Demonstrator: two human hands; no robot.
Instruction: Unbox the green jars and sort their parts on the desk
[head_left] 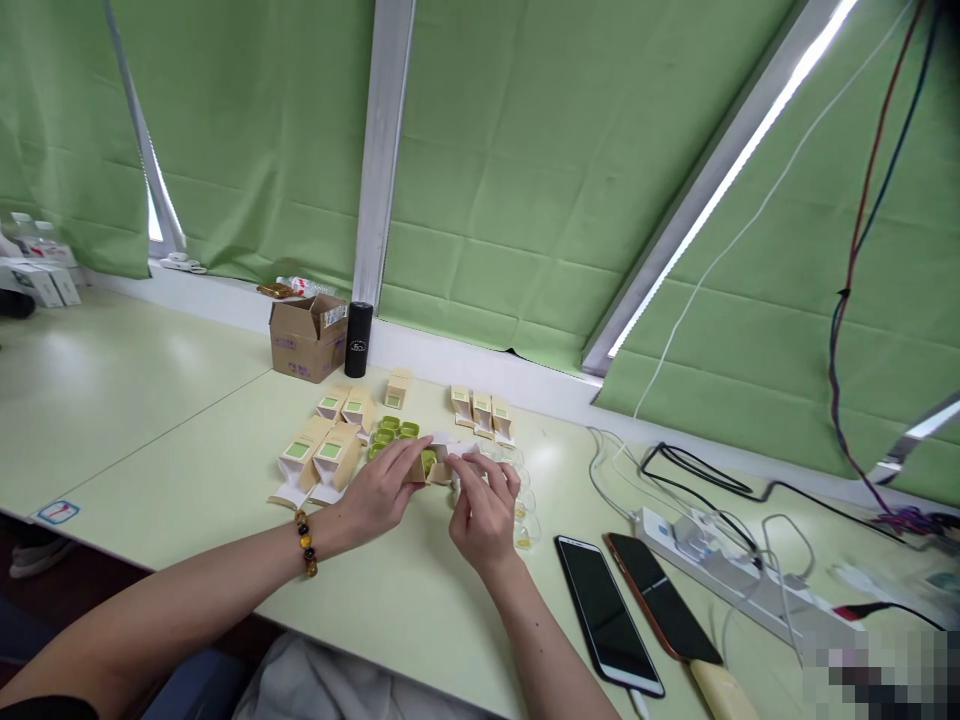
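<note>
Between my hands is a small beige paper box [438, 472] with open white flaps and something green inside it. My left hand [381, 490], with a beaded bracelet [305, 543] at the wrist, is closed around the box's left side. At the flaps on its right, the bent fingers of my right hand [484, 505] pinch the white card. Several green cups [388, 430] lie just behind my left hand. Clear plastic pieces [527, 500] lie beside my right hand, partly hidden by it. Several beige boxes with green labels [330, 455] stand at the left, flaps open.
More small boxes [482, 412] stand in a row at the back. A cardboard carton [306, 338] and a black cylinder [358, 340] are by the wall. On the right lie two phones [607, 612] [664, 598], a power strip [712, 570] and tangled cables [697, 470].
</note>
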